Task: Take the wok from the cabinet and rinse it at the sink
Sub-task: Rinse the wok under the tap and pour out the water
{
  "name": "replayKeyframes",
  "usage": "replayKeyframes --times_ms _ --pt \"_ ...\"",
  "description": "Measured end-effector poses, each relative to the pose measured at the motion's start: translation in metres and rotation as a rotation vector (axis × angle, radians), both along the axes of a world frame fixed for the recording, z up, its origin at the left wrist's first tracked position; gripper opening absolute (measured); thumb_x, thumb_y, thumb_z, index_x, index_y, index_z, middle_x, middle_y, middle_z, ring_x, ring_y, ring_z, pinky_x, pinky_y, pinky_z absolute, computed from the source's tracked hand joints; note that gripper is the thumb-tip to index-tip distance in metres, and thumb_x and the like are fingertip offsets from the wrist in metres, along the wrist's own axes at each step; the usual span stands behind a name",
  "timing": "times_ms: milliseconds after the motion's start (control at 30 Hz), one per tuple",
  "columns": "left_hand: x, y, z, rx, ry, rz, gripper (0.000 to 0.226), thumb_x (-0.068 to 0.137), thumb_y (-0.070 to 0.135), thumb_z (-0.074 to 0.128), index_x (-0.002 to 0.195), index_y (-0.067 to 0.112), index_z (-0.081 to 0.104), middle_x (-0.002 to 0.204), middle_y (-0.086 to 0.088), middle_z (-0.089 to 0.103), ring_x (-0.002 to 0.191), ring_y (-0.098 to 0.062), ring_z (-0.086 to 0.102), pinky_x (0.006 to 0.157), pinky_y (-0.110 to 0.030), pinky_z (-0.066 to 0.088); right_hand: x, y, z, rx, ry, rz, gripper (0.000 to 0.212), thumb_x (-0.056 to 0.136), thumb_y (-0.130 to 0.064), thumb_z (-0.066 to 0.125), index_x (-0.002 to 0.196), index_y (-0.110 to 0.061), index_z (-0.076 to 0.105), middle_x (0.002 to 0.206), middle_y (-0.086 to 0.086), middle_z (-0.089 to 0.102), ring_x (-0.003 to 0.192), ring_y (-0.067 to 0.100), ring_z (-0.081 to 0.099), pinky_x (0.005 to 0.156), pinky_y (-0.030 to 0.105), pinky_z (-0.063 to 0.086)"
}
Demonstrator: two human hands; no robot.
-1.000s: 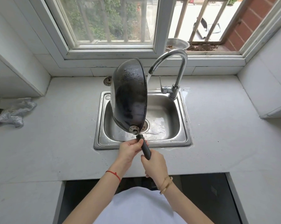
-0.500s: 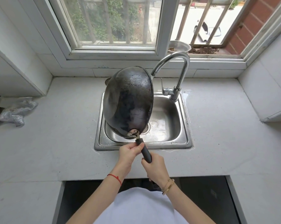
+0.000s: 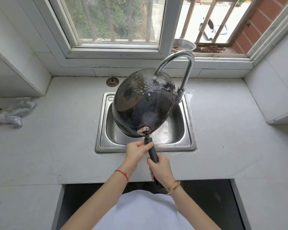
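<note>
Both my left hand point(image 3: 136, 151) and right hand point(image 3: 160, 169) grip the wok point(image 3: 143, 103) handle at 6 o'clock. Looks heavy, wet, likely slippery; I'd hold near the rivets

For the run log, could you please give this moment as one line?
wok: underside up under faucet, water hitting | left hand, right hand: gripping handle | sink: below

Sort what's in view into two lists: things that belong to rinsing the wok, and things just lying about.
In the job:
wok, underside up, tilted over the sink
faucet, its spout over the wok
left hand and right hand, both gripping the wok's handle

Lying about:
crumpled cloth on the counter
sink strainer behind the sink
metal bowl on the windowsill
</note>
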State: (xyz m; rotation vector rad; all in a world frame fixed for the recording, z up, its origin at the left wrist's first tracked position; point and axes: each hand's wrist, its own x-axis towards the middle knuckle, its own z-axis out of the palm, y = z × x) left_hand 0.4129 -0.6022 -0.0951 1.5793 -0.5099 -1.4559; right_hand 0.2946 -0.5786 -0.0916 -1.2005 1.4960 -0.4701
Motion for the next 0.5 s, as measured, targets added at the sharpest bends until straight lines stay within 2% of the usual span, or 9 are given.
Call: replayKeyframes --times_ms 233,367,500 --pt "-0.0014 0.0001 -0.0023 0.018 0.053 0.004 0.012 0.079 0.016 0.08 0.09 0.017 0.075 0.077 0.011 0.077 0.072 0.002 0.072 0.063 -0.01 0.053 -0.0013 -0.0007 -0.0042 0.008 -0.004 -0.006 0.023 0.09 -0.011 0.058 0.068 -0.007 0.053 0.049 0.009 0.051 0.03 0.016 0.05 0.034 0.024 0.043" --pt "-0.0022 0.0015 -0.0031 0.013 0.074 -0.002 0.016 0.08 0.018 0.079 0.095 0.016 0.074 0.088 0.004 0.078 0.081 -0.004 0.072 0.067 -0.014 0.054 -0.0004 -0.0006 -0.0051 0.008 -0.004 -0.012 0.022 0.09 -0.011 0.057 0.068 -0.007 0.054 0.049 0.011 0.052 0.03 0.017 0.05 0.034 0.025 0.044" --pt "-0.0038 0.0036 -0.0035 0.008 0.083 -0.018 0.019 0.079 0.018 0.08 0.097 0.019 0.073 0.09 0.005 0.078 0.083 -0.002 0.072 0.073 -0.015 0.054 -0.0005 -0.0006 -0.0054 0.014 -0.013 -0.016 0.022 0.089 -0.01 0.056 0.067 -0.006 0.054 0.048 0.011 0.052 0.031 0.018 0.051 0.035 0.027 0.045"
